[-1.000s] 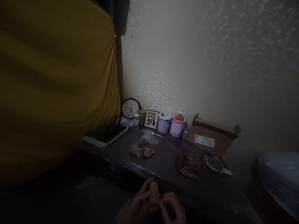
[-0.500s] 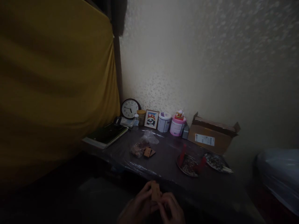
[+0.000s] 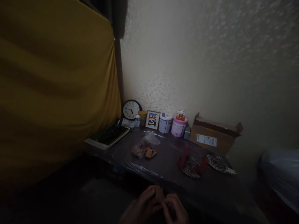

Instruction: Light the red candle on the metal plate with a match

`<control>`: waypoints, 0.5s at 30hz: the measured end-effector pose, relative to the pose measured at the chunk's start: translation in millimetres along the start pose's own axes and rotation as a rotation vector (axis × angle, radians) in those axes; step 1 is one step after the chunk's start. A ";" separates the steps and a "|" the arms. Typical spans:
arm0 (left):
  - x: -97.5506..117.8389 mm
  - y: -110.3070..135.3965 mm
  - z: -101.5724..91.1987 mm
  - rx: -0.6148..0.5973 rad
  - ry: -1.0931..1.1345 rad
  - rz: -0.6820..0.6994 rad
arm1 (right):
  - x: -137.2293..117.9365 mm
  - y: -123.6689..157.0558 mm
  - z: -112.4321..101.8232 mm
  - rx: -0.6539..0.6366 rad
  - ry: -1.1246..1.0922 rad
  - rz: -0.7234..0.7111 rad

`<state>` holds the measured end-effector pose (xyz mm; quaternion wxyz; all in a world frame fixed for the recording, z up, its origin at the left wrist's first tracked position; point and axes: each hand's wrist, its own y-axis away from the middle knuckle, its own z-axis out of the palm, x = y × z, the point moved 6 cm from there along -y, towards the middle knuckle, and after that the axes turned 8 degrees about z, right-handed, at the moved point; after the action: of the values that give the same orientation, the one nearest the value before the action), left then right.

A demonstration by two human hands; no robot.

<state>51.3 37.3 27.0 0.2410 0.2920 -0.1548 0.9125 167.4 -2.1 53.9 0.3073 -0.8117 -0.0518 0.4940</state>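
Just in front of the table's near edge, my left hand (image 3: 143, 203) holds a small brown rectangular piece (image 3: 159, 194) between thumb and fingers; its material is hard to make out in the dim light. Thumb and fingertips of my right hand (image 3: 175, 207) pinch together at the piece's lower right edge. On the table lie similar brown pieces (image 3: 149, 152), one tilted against another. They sit beside a crumpled clear plastic bag (image 3: 151, 138) with more brown bits (image 3: 139, 150) in it.
On the dark plastic-covered table (image 3: 163, 161) stand a clock (image 3: 131, 109), a panda picture (image 3: 152, 119), a white tub (image 3: 165, 123), a pink tub (image 3: 178, 127) and a cardboard box (image 3: 212, 133). Round trays (image 3: 190, 166) with red sticks are at right, a notebook (image 3: 108, 135) at left.
The brown piece has turned in my hands, from its broad face showing to a narrower, tilted view. Both hands have shifted slightly down and right with the whole scene.
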 end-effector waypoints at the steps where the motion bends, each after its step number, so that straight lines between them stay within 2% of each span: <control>1: -1.8 -0.3 -1.6 0.008 0.008 -0.008 | 0.2 0.1 0.4 -0.006 0.001 0.003; 6: -10.3 -1.3 -0.1 0.012 0.047 -0.085 | 4.0 0.5 1.7 -0.018 -0.009 0.016; 9: -10.2 0.0 4.4 -0.027 0.037 -0.075 | 4.4 0.6 2.2 -0.015 -0.041 0.016; 15: -10.5 4.1 -1.4 0.017 0.004 -0.067 | 6.8 -0.5 2.2 0.019 -0.137 0.106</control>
<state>55.9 30.8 18.9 0.2692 0.2972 -0.1368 0.9058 169.1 1.9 48.2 0.2840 -0.7747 -0.0250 0.5644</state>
